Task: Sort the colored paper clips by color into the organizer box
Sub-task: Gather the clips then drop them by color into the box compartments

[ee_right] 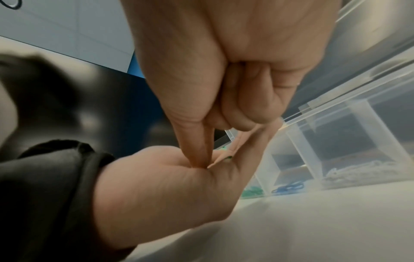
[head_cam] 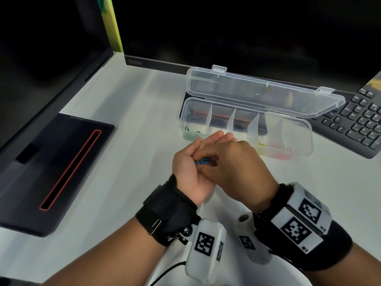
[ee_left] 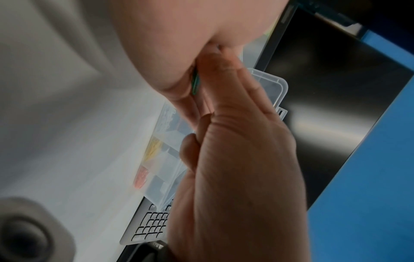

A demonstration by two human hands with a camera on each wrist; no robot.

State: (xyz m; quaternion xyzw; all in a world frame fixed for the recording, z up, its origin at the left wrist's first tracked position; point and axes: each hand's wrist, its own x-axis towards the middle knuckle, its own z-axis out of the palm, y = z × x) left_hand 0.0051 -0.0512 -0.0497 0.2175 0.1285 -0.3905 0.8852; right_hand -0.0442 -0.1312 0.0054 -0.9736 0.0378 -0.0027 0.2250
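Observation:
My left hand (head_cam: 189, 164) lies palm up in front of the clear organizer box (head_cam: 309, 141), its fingers fairly straight, cupping a few blue and green paper clips (head_cam: 203, 162). My right hand (head_cam: 237, 162) reaches into that palm. Its thumb and forefinger pinch together there and its other fingers are curled. In the left wrist view a green clip (ee_left: 194, 83) shows at the right hand's fingertips. The box's lid (head_cam: 268, 93) stands open. Its compartments hold green clips (ee_right: 252, 192), blue clips (ee_right: 288, 187), white clips (ee_right: 358, 170), yellow clips (head_cam: 260, 143) and red clips (head_cam: 280, 154).
A black keyboard (head_cam: 360, 120) lies right of the box. A dark monitor (head_cam: 247, 38) stands behind it. A black monitor base (head_cam: 51, 172) with a red-edged slot sits at the left. A silver clip (head_cam: 155, 225) is hooked on my left wrist strap.

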